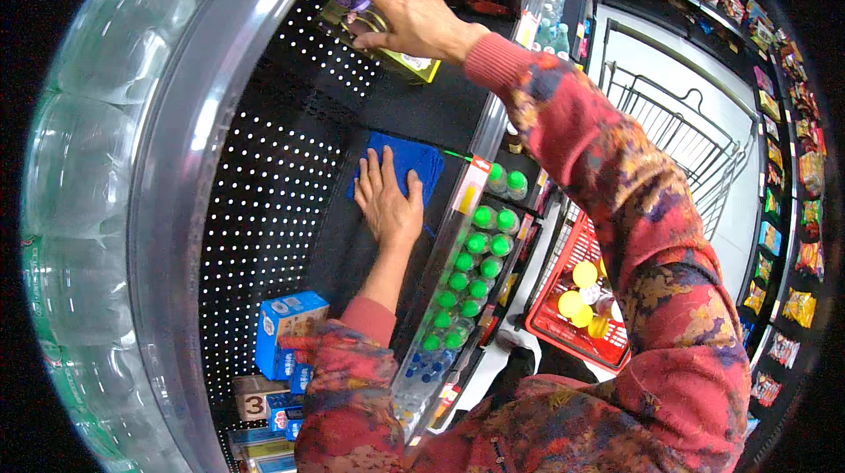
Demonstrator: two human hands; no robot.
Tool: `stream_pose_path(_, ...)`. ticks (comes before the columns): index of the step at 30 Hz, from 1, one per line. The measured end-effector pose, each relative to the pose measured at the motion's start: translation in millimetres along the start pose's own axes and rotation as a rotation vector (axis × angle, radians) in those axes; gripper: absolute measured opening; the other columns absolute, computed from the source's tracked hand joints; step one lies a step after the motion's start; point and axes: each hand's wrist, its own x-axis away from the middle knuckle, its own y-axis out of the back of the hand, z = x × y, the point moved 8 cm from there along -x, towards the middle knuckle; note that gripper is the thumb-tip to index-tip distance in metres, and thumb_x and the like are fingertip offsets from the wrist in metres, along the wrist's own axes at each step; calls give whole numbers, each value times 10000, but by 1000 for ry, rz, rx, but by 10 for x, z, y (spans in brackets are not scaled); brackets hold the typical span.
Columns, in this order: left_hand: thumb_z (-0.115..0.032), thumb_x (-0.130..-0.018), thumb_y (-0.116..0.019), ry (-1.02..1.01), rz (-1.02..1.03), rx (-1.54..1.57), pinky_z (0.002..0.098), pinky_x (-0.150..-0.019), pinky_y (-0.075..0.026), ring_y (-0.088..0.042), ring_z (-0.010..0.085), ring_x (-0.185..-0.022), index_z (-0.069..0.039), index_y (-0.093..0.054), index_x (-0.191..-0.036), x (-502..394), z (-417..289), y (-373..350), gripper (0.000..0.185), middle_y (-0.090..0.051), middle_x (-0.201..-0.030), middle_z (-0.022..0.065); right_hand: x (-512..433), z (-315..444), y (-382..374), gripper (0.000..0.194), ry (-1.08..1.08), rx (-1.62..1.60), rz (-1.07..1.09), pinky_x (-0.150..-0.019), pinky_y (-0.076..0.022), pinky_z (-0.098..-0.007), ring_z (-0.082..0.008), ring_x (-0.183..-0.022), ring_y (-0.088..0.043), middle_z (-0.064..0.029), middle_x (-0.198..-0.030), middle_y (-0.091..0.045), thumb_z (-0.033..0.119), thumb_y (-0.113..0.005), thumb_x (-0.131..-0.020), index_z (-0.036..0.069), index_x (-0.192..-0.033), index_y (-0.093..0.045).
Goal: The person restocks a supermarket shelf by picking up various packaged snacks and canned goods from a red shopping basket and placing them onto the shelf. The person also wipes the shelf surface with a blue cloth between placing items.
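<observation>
My left hand (391, 206) lies flat, palm down and fingers spread, on a folded blue cloth (430, 166) on the black shelf (422, 113). Farther up, my right hand (412, 17) grips a green and dark box (412, 66) with purple on it, thumb on the near side and fingers over the top. The box is tilted above the shelf, near the white-dotted back panel (270, 189). Part of its face is hidden by my fingers.
Blue boxes (290, 321) stand at the shelf's lower left. Green-capped bottles (475, 243) fill a lower shelf. A red basket (577, 349) with yellow-lidded containers sits on the floor, a metal cart (686, 110) beyond it. Large clear bottles (86, 163) line the left.
</observation>
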Motion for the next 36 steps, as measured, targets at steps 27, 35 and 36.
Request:
stream_pose_path(27,-415,-1011,-511,14,-14,-41,548,-1196,-255,-347,377,-1479,-84,-460,-1511,-13,50,-76,602,-413,-1581,185,517,37,1342,463,40,150,240,-817,-536,-476,-389,-936,-651,-176,-982,-647,301,-817,-780,39,-1054,-551)
stream_pose_path(35,-448,-1035,-469,-15,-29,-83,533,-1195,-255,-345,351,-1485,-112,-443,-1531,-7,99,-140,599,-406,-1592,169,2277,-187,2531,537,-482,225,265,-799,-554,-405,-353,-918,-712,-185,-987,-706,334,-840,-822,19,-1183,-599)
stream_pose_path(36,-448,-1037,-467,-5,-8,-93,528,-1198,-250,-338,345,-1489,-116,-441,-1534,-8,117,-159,598,-402,-1596,164,2639,-291,2518,567,-590,239,332,-792,-542,-438,-383,-922,-691,-206,-987,-692,397,-816,-824,15,-1180,-595)
